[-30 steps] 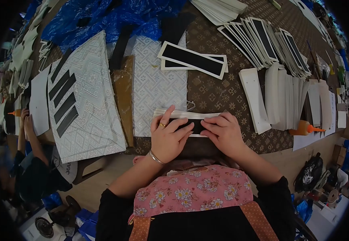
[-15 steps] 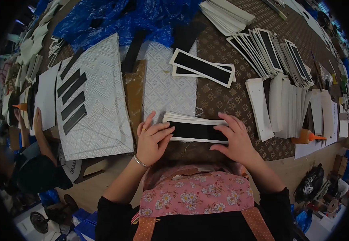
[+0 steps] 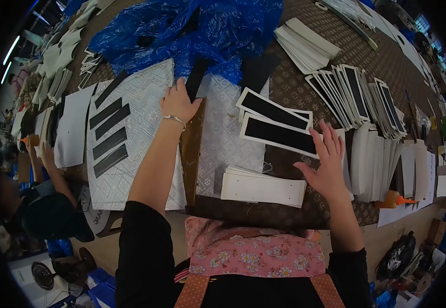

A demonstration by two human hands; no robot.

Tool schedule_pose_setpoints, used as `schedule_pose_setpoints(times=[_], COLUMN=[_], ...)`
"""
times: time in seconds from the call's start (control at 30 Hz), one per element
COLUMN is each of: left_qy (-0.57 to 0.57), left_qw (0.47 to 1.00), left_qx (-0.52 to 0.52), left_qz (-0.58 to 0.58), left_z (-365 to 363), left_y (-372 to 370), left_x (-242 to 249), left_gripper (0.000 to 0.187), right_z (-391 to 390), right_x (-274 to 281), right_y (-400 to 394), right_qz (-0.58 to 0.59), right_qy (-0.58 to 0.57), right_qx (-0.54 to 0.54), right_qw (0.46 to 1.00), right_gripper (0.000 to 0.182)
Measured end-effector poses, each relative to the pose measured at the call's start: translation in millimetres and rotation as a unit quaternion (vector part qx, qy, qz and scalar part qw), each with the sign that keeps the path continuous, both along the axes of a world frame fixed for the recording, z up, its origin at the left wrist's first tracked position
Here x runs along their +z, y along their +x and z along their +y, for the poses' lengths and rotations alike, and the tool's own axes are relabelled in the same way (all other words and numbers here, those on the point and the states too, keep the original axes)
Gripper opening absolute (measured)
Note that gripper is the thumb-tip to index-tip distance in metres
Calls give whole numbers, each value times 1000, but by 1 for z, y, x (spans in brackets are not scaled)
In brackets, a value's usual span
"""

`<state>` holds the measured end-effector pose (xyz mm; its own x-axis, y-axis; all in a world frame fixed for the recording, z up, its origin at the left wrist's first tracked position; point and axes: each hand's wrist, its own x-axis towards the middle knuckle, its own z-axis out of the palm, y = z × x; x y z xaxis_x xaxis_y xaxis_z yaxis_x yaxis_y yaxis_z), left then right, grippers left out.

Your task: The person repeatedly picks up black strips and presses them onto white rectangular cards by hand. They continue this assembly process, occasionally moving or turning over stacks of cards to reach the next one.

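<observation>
My left hand reaches out over the white patterned board, fingers apart. Its thumb lies near the lower end of a black strip. My right hand is spread at the right end of a white card panel with a black strip on its face. Its fingertips touch that end, while the thumb stands off below. This panel overlaps another black-faced panel behind it. Closer to me lies a small stack of plain white panels with small holes.
Several black strips lie on the patterned board. Blue plastic sheeting covers the back. Stacked panels and an orange-capped glue bottle stand on the right. At left a co-worker's hands are near white sheets.
The black-faced panel has gone from the front stack to the pair behind, uncovering a plain white one. My left hand has moved forward and left to the black strip; my right hand followed the panel.
</observation>
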<state>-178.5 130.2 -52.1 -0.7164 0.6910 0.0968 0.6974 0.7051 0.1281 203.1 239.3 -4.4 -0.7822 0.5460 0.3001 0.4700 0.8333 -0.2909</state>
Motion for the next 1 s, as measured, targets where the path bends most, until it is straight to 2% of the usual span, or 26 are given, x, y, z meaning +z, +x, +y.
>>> schedule_pose_setpoints(times=[0.13,0.2,0.23,0.27,0.3,0.33,0.37,0.4,0.43,0.5,0.53,0.57,0.6,0.63,0.67,0.7,0.77,1.0], left_qy=[-10,192,250,307,283,259,252,244,245,306,318,318,320,319,337,336,342,351], left_qw=[998,950,921,883,875,863,836,805,805,766,778,778,818,853,861,860,833,831], left_qx=[19,-4,-46,-87,-136,-185,-223,-259,-258,-268,-260,-258,-243,-227,-222,-224,-178,-181], left_qz=[-51,-246,-296,-343,-368,-392,-434,-474,-475,-497,-475,-477,-412,-345,-310,-310,-397,-392], left_z=[-12,-37,-50,-61,-71,-79,-87,-94,-98,-106,-112,-118,-124,-128,-131,-135,-140,-143], left_y=[9,39,59,84,116,148,174,195,207,223,219,211,200,191,184,181,180,182], left_x=[24,40,35,29,43,58,55,52,46,36,34,28,16,4,-6,-15,-26,-35], left_gripper=[84,88,90,91,93,95,95,95,95,94,85,85,80,74,66,66,64,60], right_z=[-3,-13,-20,-30,-41,-55,-69,-82,-90,-86,-85,-84,-80,-77,-74,-72,-78,-84], right_x=[0,-11,-13,-15,-18,-26,-23,-17,-15,-25,-23,-20,-16,-11,-6,-4,-17,-31], right_y=[10,15,14,9,3,-6,-15,-22,-24,-15,-9,-4,1,3,4,4,3,-7], right_qz=[77,106,106,138,169,249,248,315,374,369,360,350,288,287,182,73,43,3], right_qy=[-45,-194,-194,-267,-337,-417,-417,-527,-626,-619,-572,-522,-467,-468,-374,-270,-249,-175], right_qx=[-2,31,29,59,88,110,111,94,74,126,133,140,109,110,130,146,138,192], right_qw=[996,975,975,952,922,867,867,783,680,682,725,765,829,829,900,949,958,966], right_gripper=[66,54,54,47,41,38,38,38,39,51,53,55,50,50,45,41,34,33])
